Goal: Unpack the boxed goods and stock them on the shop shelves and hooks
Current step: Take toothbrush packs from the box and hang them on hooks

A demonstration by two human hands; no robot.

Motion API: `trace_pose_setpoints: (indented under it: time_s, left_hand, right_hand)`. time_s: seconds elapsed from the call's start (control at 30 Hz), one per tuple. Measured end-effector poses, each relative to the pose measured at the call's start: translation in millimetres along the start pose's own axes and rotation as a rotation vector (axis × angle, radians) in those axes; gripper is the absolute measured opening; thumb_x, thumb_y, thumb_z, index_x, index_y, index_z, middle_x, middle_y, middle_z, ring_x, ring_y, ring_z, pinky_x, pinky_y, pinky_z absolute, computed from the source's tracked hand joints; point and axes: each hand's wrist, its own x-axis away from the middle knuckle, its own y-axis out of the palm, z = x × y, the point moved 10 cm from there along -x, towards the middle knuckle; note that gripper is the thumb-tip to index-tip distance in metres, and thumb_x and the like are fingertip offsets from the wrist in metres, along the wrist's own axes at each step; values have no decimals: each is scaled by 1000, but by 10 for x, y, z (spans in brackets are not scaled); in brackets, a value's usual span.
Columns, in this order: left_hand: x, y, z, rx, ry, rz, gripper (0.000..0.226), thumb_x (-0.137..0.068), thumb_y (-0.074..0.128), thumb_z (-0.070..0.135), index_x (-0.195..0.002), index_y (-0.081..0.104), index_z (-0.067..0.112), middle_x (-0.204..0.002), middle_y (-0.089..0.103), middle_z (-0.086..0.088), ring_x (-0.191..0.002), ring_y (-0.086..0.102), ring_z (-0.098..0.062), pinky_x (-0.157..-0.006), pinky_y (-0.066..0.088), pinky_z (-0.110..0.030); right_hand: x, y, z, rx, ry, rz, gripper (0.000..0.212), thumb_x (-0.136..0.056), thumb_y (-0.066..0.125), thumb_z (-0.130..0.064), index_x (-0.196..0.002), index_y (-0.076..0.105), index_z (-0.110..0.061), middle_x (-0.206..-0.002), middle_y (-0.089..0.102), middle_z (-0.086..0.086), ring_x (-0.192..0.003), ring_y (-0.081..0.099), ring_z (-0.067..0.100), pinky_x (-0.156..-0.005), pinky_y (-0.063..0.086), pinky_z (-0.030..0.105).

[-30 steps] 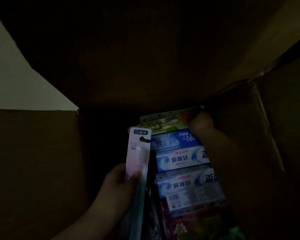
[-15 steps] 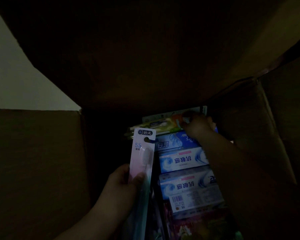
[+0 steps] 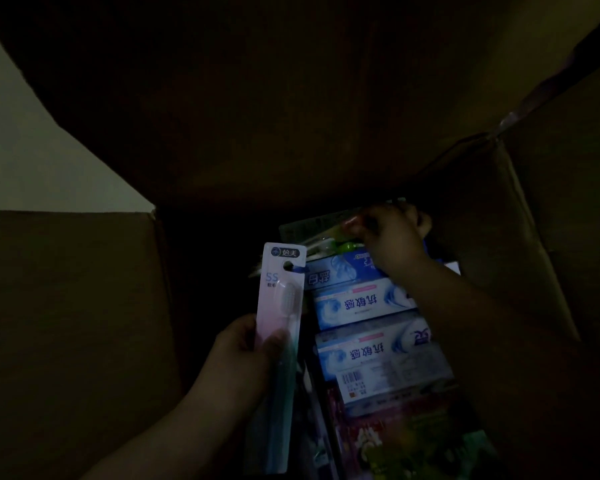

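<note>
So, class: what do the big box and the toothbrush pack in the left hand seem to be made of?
Big box: likely matte brown cardboard, with creased flaps and taped seam. Toothbrush pack: seemingly printed card behind a clear, glossy plastic blister; the bristles show through.

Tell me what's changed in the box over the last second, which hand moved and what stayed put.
The right hand, gripping the green toothbrush pack at the far end of the cardboard box, has tilted that pack's gripped end up a little. The left hand still holds the pink toothbrush pack upright, nearly unmoved. The toothpaste boxes lie as before.
</note>
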Motion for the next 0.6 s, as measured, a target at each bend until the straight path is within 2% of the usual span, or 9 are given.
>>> trace_pose_setpoints:
  time_s: [0.07,0.13,0.23,0.3,0.4,0.5,0.6]
  left_hand:
    - [44,-12,24,31,-9,11,12,-93,56,10,-101,65,10,-85,70,-4,-73,66,-13,-63,50,-24]
    - [145,-10,75,64,-24,2,12,-94,55,13,-101,65,13,-93,71,-5,-85,66,-19,-75,53,-32]
    - [372,-25,233,83,-2,-9,11,-93,57,16,-99,66,17,-96,73,-3,-93,67,-22,-87,52,-41]
    - [534,-51,353,96,24,-14,10,-92,58,15,-95,66,20,-91,73,2,-88,68,-15,-80,54,-32]
    - [803,-124,562,87,70,-30,13,-91,58,12,-88,63,24,-77,71,11,-67,66,4,-56,48,-9]
    - [1036,-247,764,29,136,-21,17,-91,58,8,-87,63,23,-76,71,9,-69,65,1,-57,47,-6]
    - [1256,-317,982,-56,193,-27,18,-92,56,7,-87,62,23,-80,67,5,-72,62,0,-58,45,-4]
  right_hand:
    - [53,-216,-104,-4,-79,47,26,-95,51,-29,-118,60,-20,-129,55,5,-129,37,27,-110,15,40]
    - [155,-446,-199,-42,-145,48,25,-95,52,-27,-116,61,-16,-121,58,8,-116,49,28,-106,28,40]
    - [444,-806,-298,-89,-208,47,25,-94,56,-26,-113,62,-12,-112,59,10,-99,57,28,-91,43,44]
    - [653,-1037,-310,-77,-221,63,24,-92,58,-24,-112,63,-11,-110,61,8,-95,58,27,-86,45,42]
    - [956,-1327,-307,-85,-205,41,21,-90,63,-22,-108,66,-12,-102,61,5,-92,59,23,-80,46,35]
    - [1240,-1485,-298,-111,-184,-91,15,-88,65,-19,-102,68,-13,-100,62,2,-93,58,18,-81,43,32]
    - [1499,-1602,-374,-124,-201,-297,8,-88,67,-19,-89,65,-27,-96,64,-5,-95,61,14,-86,47,34]
